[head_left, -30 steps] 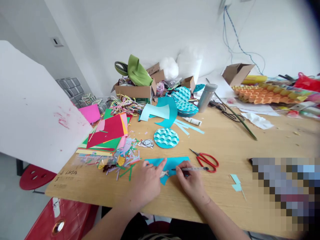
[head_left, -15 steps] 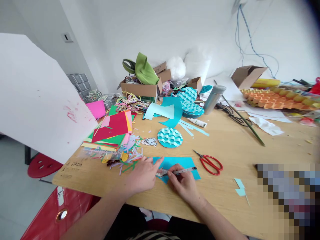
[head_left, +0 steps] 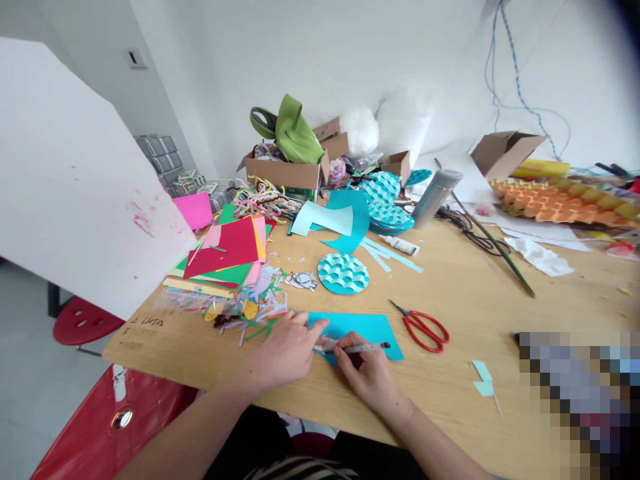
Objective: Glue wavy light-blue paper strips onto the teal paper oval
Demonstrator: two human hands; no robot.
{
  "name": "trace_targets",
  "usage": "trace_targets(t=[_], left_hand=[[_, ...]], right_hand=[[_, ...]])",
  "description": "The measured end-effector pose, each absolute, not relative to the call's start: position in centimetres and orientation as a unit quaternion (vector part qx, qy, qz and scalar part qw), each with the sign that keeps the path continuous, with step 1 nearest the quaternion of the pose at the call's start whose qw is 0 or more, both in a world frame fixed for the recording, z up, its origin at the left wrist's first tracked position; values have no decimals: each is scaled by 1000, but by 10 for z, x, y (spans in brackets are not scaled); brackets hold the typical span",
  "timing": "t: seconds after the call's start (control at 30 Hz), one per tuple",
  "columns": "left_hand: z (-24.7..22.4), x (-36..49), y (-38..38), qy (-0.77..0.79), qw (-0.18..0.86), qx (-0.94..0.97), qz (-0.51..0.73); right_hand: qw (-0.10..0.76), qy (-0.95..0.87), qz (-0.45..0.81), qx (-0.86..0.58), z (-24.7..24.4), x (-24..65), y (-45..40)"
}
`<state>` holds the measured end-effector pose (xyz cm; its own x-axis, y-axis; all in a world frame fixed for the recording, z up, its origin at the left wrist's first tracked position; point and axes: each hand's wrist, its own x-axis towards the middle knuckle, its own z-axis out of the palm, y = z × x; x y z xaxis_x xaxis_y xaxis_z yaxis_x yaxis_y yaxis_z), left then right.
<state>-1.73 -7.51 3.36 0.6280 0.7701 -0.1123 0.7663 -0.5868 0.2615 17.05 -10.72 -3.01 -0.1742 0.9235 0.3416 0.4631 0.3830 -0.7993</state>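
A blue paper sheet (head_left: 357, 325) lies near the table's front edge. My left hand (head_left: 293, 350) rests on its left part, fingers spread, the index finger pointing right. My right hand (head_left: 367, 370) pinches a slim pen (head_left: 367, 347) over the sheet, its writing end toward the left hand. Between the hands lies a small pale piece (head_left: 326, 345), partly hidden by the fingers. Red-handled scissors (head_left: 425, 329) lie to the right of the sheet. Behind it sits a blue disc with wavy pale strips (head_left: 343, 273).
Coloured paper (head_left: 225, 250) and scraps are piled at the left. A metal flask (head_left: 437, 198), a glue tube (head_left: 400, 245) and a green stick (head_left: 500, 250) are behind. A white board (head_left: 85, 180) rises at far left; a box (head_left: 285, 175) stands by the wall.
The view has shifted slightly, so most things on the table appear a little further right. Both hands stay in nearly the same place on the sheet; the pen has tilted a little.
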Motion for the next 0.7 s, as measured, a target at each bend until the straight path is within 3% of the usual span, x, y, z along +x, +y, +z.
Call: trace_targets(t=[0.7], left_hand=[[26,-14,-88,418,74,905,36]], right_hand=[[421,-709,253,-506,-28,171,-107]])
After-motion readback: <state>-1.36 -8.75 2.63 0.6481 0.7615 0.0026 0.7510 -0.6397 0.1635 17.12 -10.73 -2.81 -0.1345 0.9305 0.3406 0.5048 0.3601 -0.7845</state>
